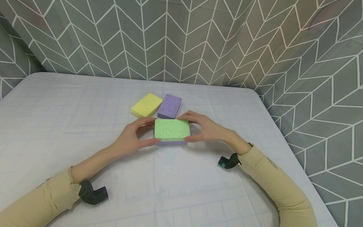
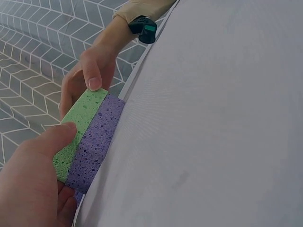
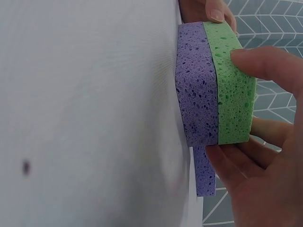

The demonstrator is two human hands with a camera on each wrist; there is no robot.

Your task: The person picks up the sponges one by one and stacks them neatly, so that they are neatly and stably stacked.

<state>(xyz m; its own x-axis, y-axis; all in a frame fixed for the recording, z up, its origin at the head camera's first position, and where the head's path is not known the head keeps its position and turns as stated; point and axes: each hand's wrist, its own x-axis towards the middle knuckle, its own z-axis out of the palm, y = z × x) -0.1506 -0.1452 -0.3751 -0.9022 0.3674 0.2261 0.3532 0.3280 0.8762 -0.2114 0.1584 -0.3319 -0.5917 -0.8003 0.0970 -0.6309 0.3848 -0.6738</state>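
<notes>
A green sponge (image 1: 172, 129) lies flat on top of a purple sponge (image 3: 197, 90), their edges nearly lined up, on the white-covered table. My left hand (image 1: 135, 134) holds the green sponge at its left end, thumb on the near edge and fingers at the far side. At the right end my right hand (image 1: 199, 127) grips the same sponge in a like way, thumb near and fingers behind. In the right wrist view, the right fingertips reach down by the seam between the two sponges.
Just behind the stack lie a yellow sponge (image 1: 146, 105) and a second purple sponge (image 1: 169, 106), side by side at angles. A grey curtain (image 1: 175, 41) with white lines hangs beyond the table's back edge. The white cloth (image 1: 85, 104) shows faint grid lines.
</notes>
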